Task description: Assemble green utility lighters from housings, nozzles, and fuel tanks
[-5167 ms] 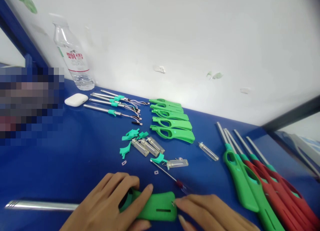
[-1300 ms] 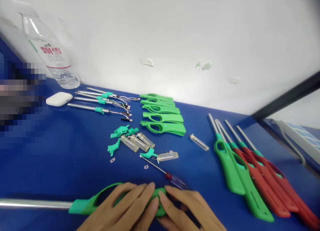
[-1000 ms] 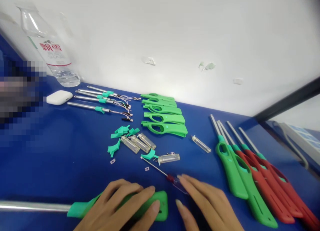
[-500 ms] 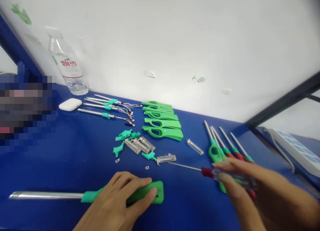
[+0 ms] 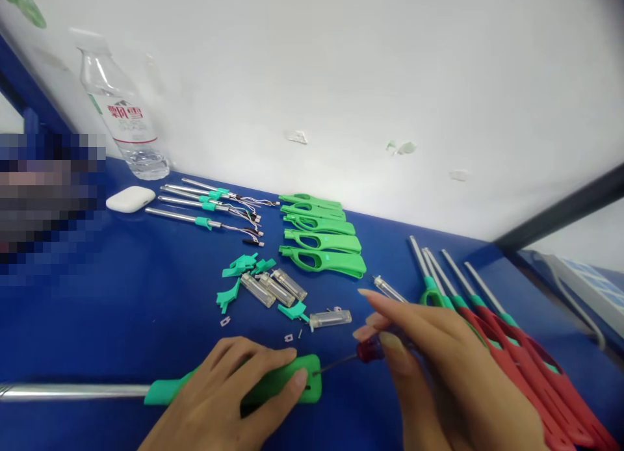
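My left hand [image 5: 234, 392] is wrapped over the green handle of a long-nosed gas lighter [image 5: 168, 391], pressing it on the table. Its metal tube points left, and the handle's end shows past my thumb. My right hand [image 5: 433, 366] grips a screwdriver [image 5: 369, 349] with a dark red collar; the rest of its handle is mostly hidden by my fingers. The blade's tip meets the end of the lighter handle, by a small hole. Just beyond lie a clear fuel tank [image 5: 331, 318], a teal trigger piece [image 5: 292, 310] and a tiny screw [image 5: 300, 333].
Several green handle shells [image 5: 324, 262] lie stacked in a row at the back. Metal tubes with wires [image 5: 185, 216] lie to their left, near a white case [image 5: 130, 199] and a water bottle [image 5: 129, 123]. Red-handled lighters [image 5: 526, 353] lie at right. A white wall stands behind.
My right hand has moved left and brought the screwdriver's tip from near the clear tank to the end of the lighter handle. My left hand keeps its hold. The view has shifted slightly.
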### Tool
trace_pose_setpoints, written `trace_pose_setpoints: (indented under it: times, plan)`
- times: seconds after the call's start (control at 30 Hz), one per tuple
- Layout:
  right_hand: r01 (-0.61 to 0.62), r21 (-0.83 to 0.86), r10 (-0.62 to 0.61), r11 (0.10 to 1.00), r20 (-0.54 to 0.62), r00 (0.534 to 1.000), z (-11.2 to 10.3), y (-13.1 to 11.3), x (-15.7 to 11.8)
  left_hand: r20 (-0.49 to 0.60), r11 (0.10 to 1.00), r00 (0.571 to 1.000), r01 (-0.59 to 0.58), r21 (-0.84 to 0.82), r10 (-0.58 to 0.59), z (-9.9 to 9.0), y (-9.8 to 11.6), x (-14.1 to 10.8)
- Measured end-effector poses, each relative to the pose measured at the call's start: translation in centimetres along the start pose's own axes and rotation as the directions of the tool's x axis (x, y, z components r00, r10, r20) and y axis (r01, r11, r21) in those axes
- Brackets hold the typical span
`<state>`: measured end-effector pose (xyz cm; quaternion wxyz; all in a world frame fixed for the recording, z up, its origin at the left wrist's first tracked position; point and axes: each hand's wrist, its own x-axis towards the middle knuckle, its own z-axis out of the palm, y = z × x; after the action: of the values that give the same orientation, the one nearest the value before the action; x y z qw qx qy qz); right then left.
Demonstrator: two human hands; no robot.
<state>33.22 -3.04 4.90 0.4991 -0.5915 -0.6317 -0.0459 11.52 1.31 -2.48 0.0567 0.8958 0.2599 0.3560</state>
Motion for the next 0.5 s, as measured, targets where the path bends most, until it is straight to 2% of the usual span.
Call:
trace_pose_setpoints:
  times: [0.13,0.3,0.5]
  plan:
    - [0.031,-0.037,-0.03,0.999,0.022,0.999,-0.32,0.3,-0.1,-0.07,0.998,0.996,-0.057,-0.021,0.055,0.68,-0.5,-0.19]
    - [0.102,-0.118,-0.093,0.988,0.079,0.992,-0.44,0.71,-0.1,-0.039,0.998,0.998,-0.056,-0.016,0.055,0.5,-0.71,-0.28]
    - [0.105,-0.1,-0.103,0.989,0.023,0.994,-0.13,0.85,-0.08,-0.041,0.998,0.997,-0.061,-0.026,0.06,0.38,-0.59,0.05]
